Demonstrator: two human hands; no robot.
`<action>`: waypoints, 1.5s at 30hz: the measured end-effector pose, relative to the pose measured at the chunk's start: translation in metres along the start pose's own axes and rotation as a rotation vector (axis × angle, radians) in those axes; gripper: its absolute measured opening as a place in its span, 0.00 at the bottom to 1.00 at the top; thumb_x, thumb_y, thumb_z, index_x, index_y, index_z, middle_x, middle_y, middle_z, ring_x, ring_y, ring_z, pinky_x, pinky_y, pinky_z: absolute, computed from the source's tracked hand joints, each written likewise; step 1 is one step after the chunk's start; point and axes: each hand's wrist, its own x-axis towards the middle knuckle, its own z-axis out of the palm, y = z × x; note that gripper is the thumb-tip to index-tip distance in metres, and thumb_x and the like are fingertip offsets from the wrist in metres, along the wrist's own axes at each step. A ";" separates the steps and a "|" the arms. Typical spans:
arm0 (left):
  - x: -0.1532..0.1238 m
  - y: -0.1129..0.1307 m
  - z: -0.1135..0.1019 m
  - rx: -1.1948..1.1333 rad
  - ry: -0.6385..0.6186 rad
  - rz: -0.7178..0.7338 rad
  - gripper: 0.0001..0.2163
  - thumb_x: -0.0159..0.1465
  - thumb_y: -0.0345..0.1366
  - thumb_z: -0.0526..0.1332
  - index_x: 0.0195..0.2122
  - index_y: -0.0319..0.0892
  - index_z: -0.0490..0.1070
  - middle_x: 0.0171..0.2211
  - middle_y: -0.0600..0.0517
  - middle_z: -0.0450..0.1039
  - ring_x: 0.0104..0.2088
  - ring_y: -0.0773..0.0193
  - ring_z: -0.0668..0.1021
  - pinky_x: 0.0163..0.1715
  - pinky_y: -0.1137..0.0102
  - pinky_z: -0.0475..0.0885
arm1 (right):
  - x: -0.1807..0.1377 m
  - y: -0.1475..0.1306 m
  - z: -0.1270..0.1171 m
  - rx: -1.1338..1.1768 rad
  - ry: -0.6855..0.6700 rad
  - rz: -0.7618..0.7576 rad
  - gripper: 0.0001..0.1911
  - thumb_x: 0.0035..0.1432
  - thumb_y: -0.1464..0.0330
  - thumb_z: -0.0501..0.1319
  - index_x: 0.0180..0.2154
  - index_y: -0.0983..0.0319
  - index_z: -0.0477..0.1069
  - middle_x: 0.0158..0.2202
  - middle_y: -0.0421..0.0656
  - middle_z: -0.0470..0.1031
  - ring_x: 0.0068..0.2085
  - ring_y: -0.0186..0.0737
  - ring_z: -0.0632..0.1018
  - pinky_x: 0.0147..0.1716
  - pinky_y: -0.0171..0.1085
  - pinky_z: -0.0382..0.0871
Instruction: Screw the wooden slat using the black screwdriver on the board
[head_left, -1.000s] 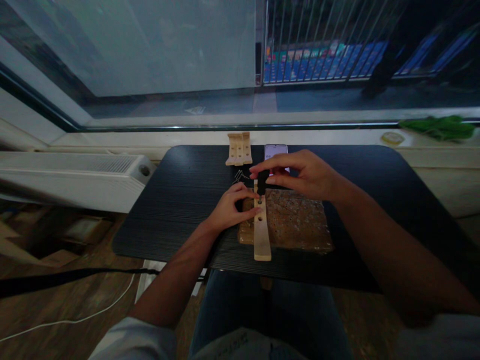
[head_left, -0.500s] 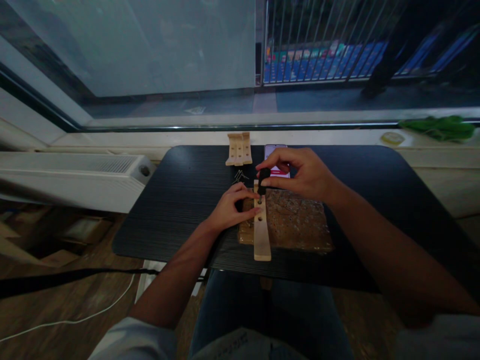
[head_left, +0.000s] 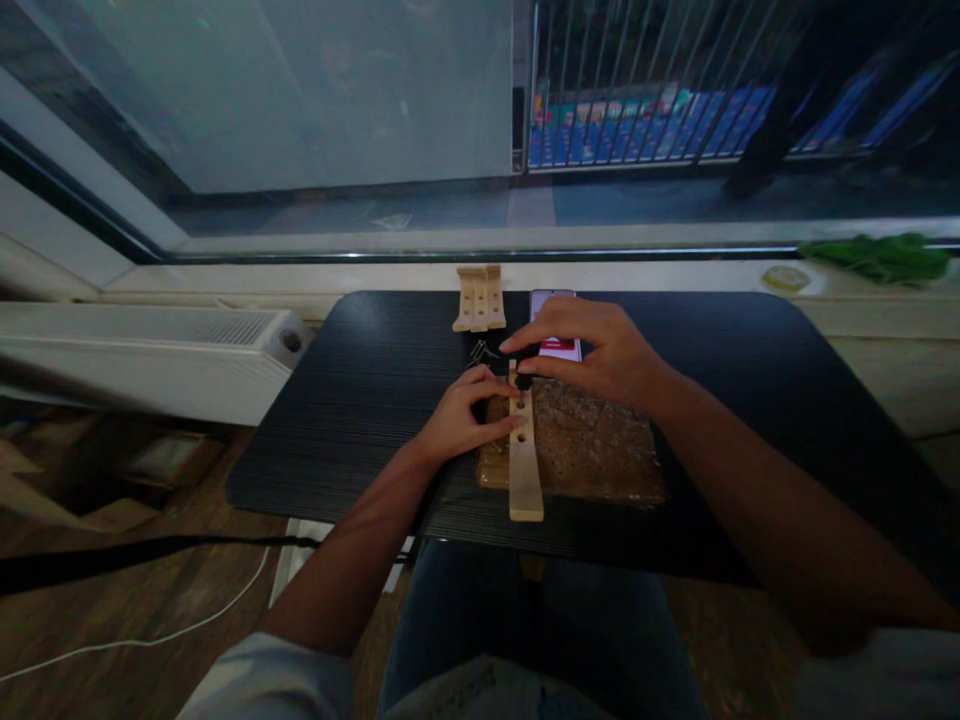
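Note:
A pale wooden bracket (head_left: 526, 480) with holes lies across a brown, plastic-wrapped slab (head_left: 600, 440), its near end reaching past the slab's front edge. My left hand (head_left: 469, 415) grips the bracket from the left, finger and thumb pressed near its upper hole. Above that hole is a small black-handled screwdriver (head_left: 523, 381), mostly covered by my right hand (head_left: 585, 345). The right thumb and forefinger close around its dark handle, which is hard to make out against the black table. The tip at the hole is too small to see clearly.
Several screws (head_left: 480, 352) lie beyond my left hand on the black table (head_left: 337, 400). Similar wooden brackets (head_left: 480, 300) stand by the window sill. A lit phone (head_left: 559, 348) is partly behind my right hand. A radiator (head_left: 150, 350) is at left, green cloth-like stuff (head_left: 877, 258) at right.
My right forefinger and thumb have shifted left around the screwdriver, so less of its handle shows. My left hand and the bracket have stayed in place.

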 end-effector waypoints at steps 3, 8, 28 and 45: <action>0.000 0.002 -0.001 0.005 -0.004 -0.021 0.12 0.57 0.42 0.67 0.39 0.41 0.77 0.34 0.50 0.69 0.38 0.61 0.73 0.42 0.64 0.71 | 0.000 0.002 -0.003 0.017 -0.057 -0.023 0.11 0.59 0.65 0.64 0.44 0.61 0.76 0.36 0.41 0.79 0.37 0.33 0.75 0.39 0.35 0.67; 0.001 0.004 -0.002 0.002 -0.016 -0.021 0.13 0.57 0.42 0.67 0.40 0.41 0.78 0.34 0.50 0.68 0.38 0.61 0.73 0.42 0.64 0.70 | -0.001 0.001 -0.008 0.094 -0.152 0.043 0.15 0.63 0.70 0.57 0.51 0.62 0.73 0.46 0.45 0.79 0.39 0.31 0.76 0.36 0.33 0.67; -0.001 -0.001 0.001 0.017 0.011 -0.014 0.12 0.56 0.42 0.68 0.38 0.41 0.77 0.34 0.50 0.68 0.38 0.61 0.73 0.40 0.65 0.70 | 0.002 -0.007 -0.004 0.108 -0.057 0.236 0.13 0.56 0.66 0.65 0.42 0.66 0.77 0.31 0.41 0.77 0.25 0.27 0.64 0.25 0.32 0.56; -0.001 -0.001 0.002 0.002 0.021 -0.035 0.13 0.56 0.44 0.68 0.38 0.43 0.77 0.35 0.50 0.69 0.39 0.61 0.73 0.43 0.64 0.71 | 0.000 -0.006 0.006 -0.002 0.064 0.175 0.11 0.54 0.64 0.66 0.38 0.63 0.73 0.31 0.39 0.73 0.29 0.29 0.69 0.30 0.32 0.63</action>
